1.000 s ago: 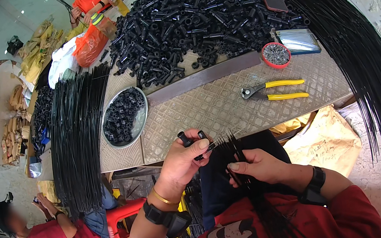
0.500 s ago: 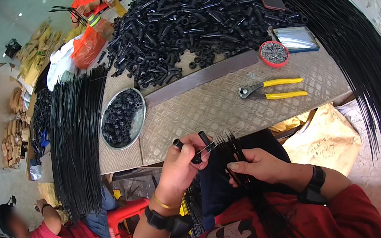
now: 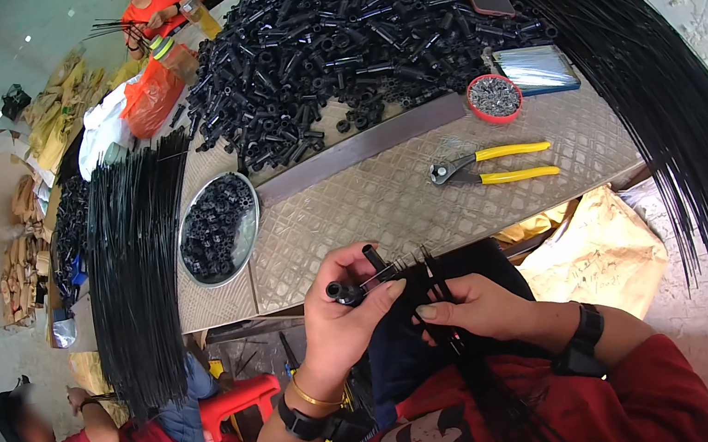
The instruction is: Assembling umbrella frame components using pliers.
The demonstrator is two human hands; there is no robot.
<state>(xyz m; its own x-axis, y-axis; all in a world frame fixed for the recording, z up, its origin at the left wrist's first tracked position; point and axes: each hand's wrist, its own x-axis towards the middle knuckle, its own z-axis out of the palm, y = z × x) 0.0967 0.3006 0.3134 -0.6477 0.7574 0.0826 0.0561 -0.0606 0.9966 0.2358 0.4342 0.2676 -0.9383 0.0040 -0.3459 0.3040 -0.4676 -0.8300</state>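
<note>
My left hand point(image 3: 341, 312) is closed round a couple of short black tubes point(image 3: 345, 293), one showing its open end. Its thumb tip presses beside the top of the thin black rods point(image 3: 459, 344). These rods form a bundle closed in my right hand point(image 3: 473, 306), with its thumb lying across them. Thin wire-like tips stick up from the upper ends, and the lower ends trail over my red shirt. Fingers hide exactly how the tubes and rod tips meet. Beyond my hands, yellow-handled cutting pliers point(image 3: 495, 166) lie on the table.
An oval metal bowl point(image 3: 255, 214) holds black rings. Behind a grey bar point(image 3: 365, 146) rises a heap of black tubes point(image 3: 325, 48). Small metal pieces fill a red dish point(image 3: 495, 98). Black rods overhang both table sides. Two other people sit at the left and far left.
My left thumb has stretched toward the rod tips, and the tubes in that hand have turned. My right hand keeps its grip on the bundle. The whole view has shifted slightly.
</note>
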